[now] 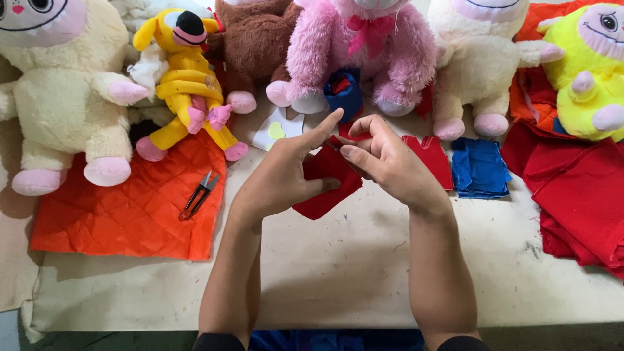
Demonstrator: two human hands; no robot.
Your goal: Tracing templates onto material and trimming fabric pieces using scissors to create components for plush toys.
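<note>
Left hand (283, 174) and right hand (383, 159) pinch a red cloth piece (325, 185) — 6 plush toys (364, 49) behind.

Work surface: one pale, scuffed table (338, 266). An orange quilted cloth (130, 208) lies flat on it, left of the table's middle, with small thread snips (200, 194) on the cloth's right part. Right of the cloth: cut red pieces (430, 159), folded blue fabric (480, 168) and heaped red fabric (578, 195) (farthest right). Plush toys (364, 52) line the far edge, behind the cloth.

A pale, scuffed worktable (338, 273) fills the view under even, soft light. Its near edge runs along the bottom, where a strip of dark floor (97, 338) shows at the near left corner.
</note>
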